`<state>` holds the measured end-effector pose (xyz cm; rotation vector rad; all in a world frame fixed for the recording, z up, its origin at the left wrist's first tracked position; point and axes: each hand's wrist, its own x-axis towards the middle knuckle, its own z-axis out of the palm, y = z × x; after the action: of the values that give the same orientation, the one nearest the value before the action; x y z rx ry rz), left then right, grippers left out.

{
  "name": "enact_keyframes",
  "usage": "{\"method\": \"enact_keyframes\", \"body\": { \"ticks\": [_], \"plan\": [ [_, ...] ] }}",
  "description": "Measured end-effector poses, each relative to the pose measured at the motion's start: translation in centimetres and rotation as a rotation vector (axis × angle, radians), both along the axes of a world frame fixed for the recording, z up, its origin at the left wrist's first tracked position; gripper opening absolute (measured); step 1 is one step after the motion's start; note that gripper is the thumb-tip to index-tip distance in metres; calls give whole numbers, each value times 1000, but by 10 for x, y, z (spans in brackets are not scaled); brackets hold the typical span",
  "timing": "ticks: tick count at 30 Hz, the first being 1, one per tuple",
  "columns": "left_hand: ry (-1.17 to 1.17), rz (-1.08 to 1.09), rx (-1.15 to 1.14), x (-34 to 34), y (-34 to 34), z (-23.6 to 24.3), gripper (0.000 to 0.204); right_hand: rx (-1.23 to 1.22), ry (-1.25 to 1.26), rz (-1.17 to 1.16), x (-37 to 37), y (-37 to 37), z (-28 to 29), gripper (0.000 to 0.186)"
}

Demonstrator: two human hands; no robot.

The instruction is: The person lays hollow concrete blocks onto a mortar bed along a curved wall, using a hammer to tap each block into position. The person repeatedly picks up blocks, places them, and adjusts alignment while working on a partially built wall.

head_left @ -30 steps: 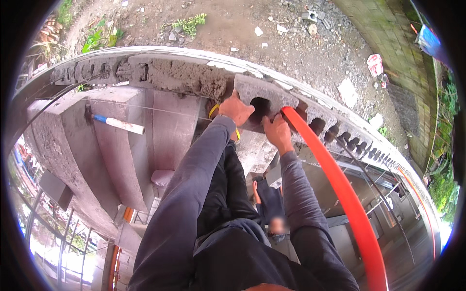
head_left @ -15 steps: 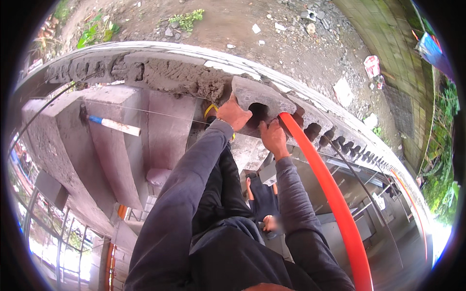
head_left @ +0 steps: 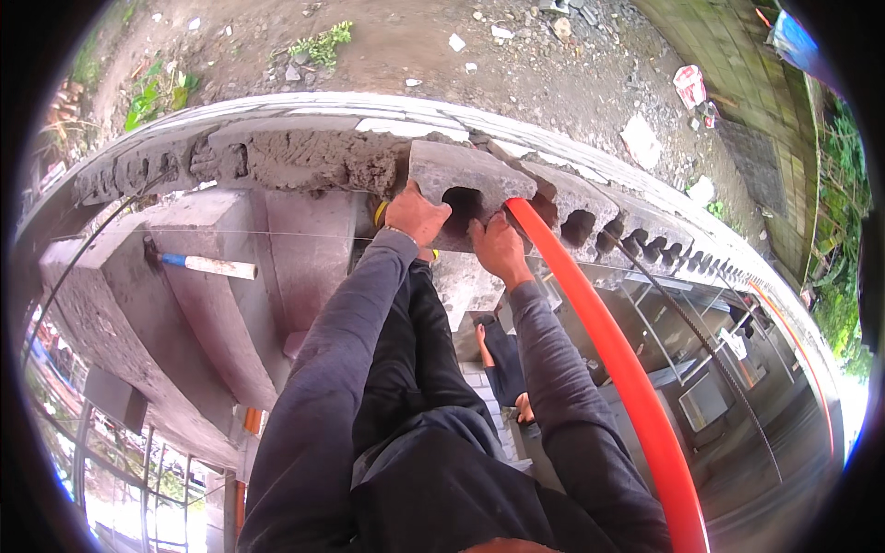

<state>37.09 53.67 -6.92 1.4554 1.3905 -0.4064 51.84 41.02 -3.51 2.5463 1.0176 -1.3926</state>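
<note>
Far to the left, a hammer with a blue-and-white handle (head_left: 205, 265) lies flat on a concrete ledge (head_left: 198, 304), handy but well apart from the work. A thin string line (head_left: 277, 233) runs taut across that side, probably a guide for keeping the course straight. Beyond it, the top of the wall (head_left: 277, 157) carries a rough bed of grey mortar (head_left: 309, 158), which reads as the seat for the next block.

The left hand (head_left: 417, 214) grips the near left corner of a grey hollow concrete block (head_left: 466, 177), fingers curled over its edge. The right hand (head_left: 493, 247) holds the near right side of the same block, so the two hands sit apart, one at each end, likely to keep the load level. The block sits on top of the wall, at the end of the row of hollow blocks (head_left: 599, 217) running away to the right, touching the mortar on its left.

Just right of the right hand, an orange pipe (head_left: 627, 369) slants up against the wall; its lower end is cut off at the picture's edge.

I cannot tell whether the block is fully bedded; its underside is hidden. Something yellow (head_left: 379, 212) behind the left wrist is mostly covered. Below, between the person's legs, another person's dark clothing (head_left: 502, 355) shows only in part.
</note>
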Motion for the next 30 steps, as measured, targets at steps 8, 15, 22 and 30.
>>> {"method": "enact_keyframes", "body": {
  "ticks": [8,15,22,30],
  "plan": [
    [-15,-5,22,-3,0,-7,69,5,-29,11,-3,1,-3,69],
    [-17,18,27,-2,-1,-9,67,-30,-5,-4,-1,4,-3,67],
    [1,8,0,0,0,-4,67,11,-17,51,1,-2,-8,68],
    [-44,-69,77,-8,-6,-23,61,20,55,137,17,-4,-21,66]
  ]
}}
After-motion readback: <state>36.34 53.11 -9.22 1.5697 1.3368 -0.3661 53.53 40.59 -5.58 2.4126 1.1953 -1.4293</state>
